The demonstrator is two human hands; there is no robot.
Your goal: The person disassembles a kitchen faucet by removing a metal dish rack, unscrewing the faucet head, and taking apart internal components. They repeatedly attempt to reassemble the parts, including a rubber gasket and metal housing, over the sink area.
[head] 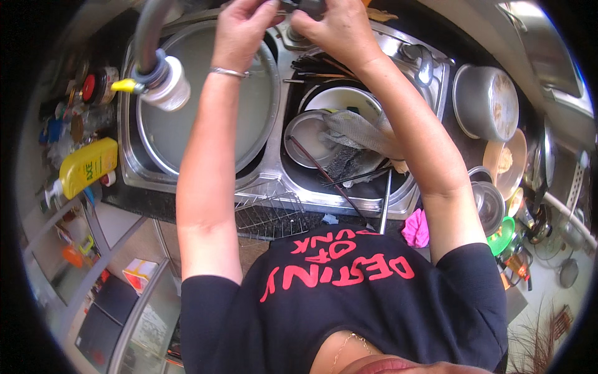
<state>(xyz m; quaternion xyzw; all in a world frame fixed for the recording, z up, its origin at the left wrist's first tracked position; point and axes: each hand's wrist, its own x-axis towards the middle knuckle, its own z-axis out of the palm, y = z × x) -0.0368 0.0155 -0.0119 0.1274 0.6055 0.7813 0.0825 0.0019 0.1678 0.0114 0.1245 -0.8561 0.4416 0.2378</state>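
At the top edge of the view, both hands are raised over the back of a double steel sink (279,176). My right hand (343,30) grips a small dark grey object (310,6), which the frame cuts off. My left hand (245,21), with a bracelet at its wrist, pinches at the near side of the same object. Below my left arm, a large round metal basin (156,154) of cloudy water fills the left bowl. Under my right forearm, the right bowl holds a white bowl (338,100), a small metal bowl (301,145), a mesh cloth (357,133) and chopsticks (322,170).
A grey faucet hose with a white head (168,86) and yellow lever hangs over the basin. A yellow Axe bottle (88,166) lies at the left. To the right are an upturned pot (488,103), a green strainer (502,236) and a pink cloth (416,228). A wire rack (271,212) sits in front.
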